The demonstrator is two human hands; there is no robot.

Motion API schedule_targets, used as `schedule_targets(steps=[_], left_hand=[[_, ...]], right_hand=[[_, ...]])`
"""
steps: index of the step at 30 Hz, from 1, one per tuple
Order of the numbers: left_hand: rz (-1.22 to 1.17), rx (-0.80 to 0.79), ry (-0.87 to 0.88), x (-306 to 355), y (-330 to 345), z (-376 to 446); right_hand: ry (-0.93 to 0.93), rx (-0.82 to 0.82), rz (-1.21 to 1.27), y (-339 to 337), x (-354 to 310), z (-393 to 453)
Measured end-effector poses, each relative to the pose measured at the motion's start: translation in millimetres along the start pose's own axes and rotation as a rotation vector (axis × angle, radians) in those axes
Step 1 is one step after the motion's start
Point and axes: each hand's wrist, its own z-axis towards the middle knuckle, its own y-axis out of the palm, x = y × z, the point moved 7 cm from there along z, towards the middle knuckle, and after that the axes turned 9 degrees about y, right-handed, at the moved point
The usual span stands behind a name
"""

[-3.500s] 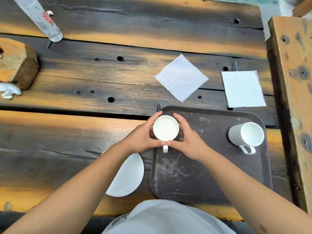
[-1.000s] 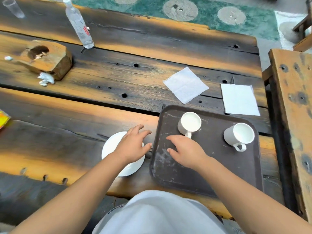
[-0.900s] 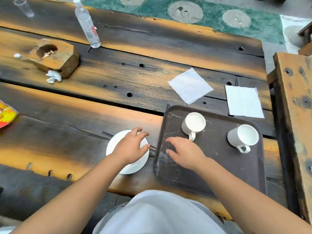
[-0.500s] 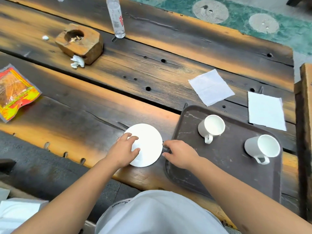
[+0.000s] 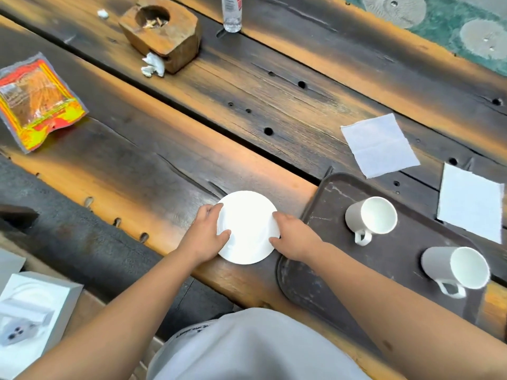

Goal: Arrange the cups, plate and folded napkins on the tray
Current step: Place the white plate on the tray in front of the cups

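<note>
A small white plate (image 5: pixel 248 224) lies on the wooden table just left of the dark brown tray (image 5: pixel 323 283). My left hand (image 5: pixel 205 234) grips its left rim and my right hand (image 5: pixel 292 233) grips its right rim. Two white cups stand on the tray: one (image 5: pixel 370 219) near its far left, the other (image 5: pixel 456 267) at its right. Two white folded napkins lie on the table beyond the tray, one (image 5: pixel 378 144) tilted, the other (image 5: pixel 470 201) at the right edge of view.
A wooden block with a hollow (image 5: pixel 162 31), a crumpled tissue (image 5: pixel 152 65) and a plastic bottle (image 5: pixel 231 12) stand at the far side. A red and yellow snack packet (image 5: pixel 38 100) lies at the left. A white box (image 5: pixel 30 308) sits below the table's near edge.
Both hands left the cup on the tray and moved left. The left hand took the plate's left rim, and the right hand came off the tray onto the plate's right rim.
</note>
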Motion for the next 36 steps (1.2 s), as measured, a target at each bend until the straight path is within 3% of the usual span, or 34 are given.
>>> schedule_targets(steps=[9, 13, 19, 31, 36], left_hand=[[-0.266, 0.094, -0.181, -8.5, -2.2, 9.6], [-0.549, 0.079, -0.362, -16.6, 4.8, 7.9], [-0.676, 0.100, -0.438, -13.8, 4.8, 6.3], [-0.785, 0.089, -0.351, 7.9, -3.2, -10.2], [-0.775, 0.050, -0.303, 25.6, -0.7, -15.3]], right_hand=[[0.056, -0.029, -0.018, 15.0, -4.8, 9.6], [0.090, -0.038, 0.139, 14.0, -3.1, 12.9], [0.142, -0.022, 0.312, 8.6, 4.1, 15.8], [0.149, 0.205, 0.578, -1.5, 37.2, -15.2], [0.237, 0.187, 0.828, 6.6, 55.6, -33.2]])
